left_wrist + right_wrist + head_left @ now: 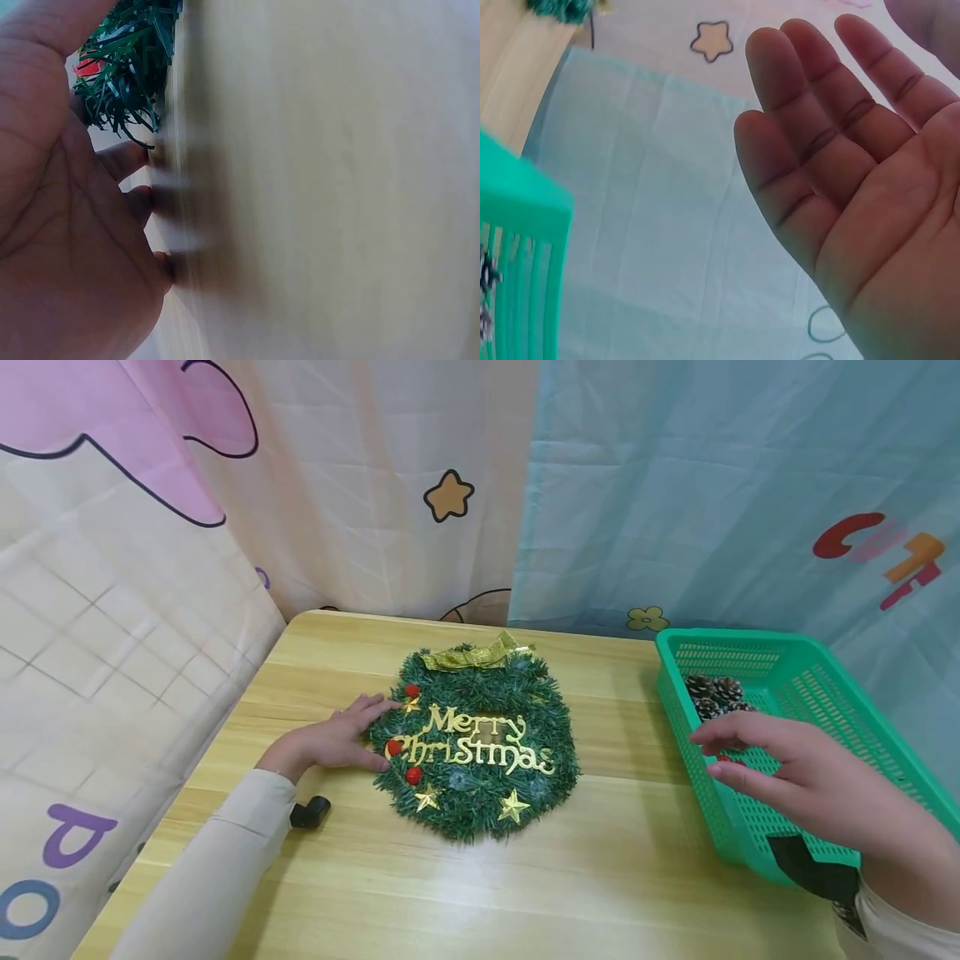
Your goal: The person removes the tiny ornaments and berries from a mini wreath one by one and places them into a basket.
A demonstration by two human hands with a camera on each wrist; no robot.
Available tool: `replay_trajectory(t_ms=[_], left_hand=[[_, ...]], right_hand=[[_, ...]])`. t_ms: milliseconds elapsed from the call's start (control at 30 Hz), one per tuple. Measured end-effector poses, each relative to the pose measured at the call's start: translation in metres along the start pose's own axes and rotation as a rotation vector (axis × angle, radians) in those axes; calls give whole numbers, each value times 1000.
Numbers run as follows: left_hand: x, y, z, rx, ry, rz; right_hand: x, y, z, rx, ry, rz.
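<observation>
A green tinsel wreath [468, 814] lies on the table, with a gold "Merry Christmas" sign [480, 753] across its middle. Gold stars [513, 807] and red berries [413, 776] dot its lower and left parts; a gold ribbon [472, 657] sits at the top. My left hand [337, 739] rests at the wreath's left edge, fingers spread, with several fingertips on the table in the left wrist view. Over the green basket [742, 635] hovers my right hand [802, 768], fingers relaxed; its palm [900, 225] holds nothing. Frosted pinecones [723, 689] and something red [731, 760] show in the basket.
The basket stands at the right side of the wooden table [487, 902], its slatted wall [536, 292] near the right hand. Printed curtains [390, 510] hang behind and to the left. Each wrist wears a black camera mount [311, 812].
</observation>
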State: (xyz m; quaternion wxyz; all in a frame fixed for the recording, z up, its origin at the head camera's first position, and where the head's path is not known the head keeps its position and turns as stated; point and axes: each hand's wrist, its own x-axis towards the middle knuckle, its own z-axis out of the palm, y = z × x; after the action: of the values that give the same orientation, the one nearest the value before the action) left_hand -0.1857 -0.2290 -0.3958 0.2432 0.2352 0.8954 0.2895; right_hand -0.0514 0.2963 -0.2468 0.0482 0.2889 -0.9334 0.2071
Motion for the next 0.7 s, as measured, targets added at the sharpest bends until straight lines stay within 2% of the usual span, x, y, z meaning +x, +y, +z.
replay_trajectory(t_ms=[367, 533, 700], left_hand=[[-2, 0, 0, 16, 14, 11], [-3, 0, 1, 11, 18, 14], [-2, 2, 0, 19, 18, 21]], right_hand=[[27, -16, 13, 64, 20, -118], [38, -25, 21, 88, 29, -133], [50, -31, 32, 133, -1, -132]])
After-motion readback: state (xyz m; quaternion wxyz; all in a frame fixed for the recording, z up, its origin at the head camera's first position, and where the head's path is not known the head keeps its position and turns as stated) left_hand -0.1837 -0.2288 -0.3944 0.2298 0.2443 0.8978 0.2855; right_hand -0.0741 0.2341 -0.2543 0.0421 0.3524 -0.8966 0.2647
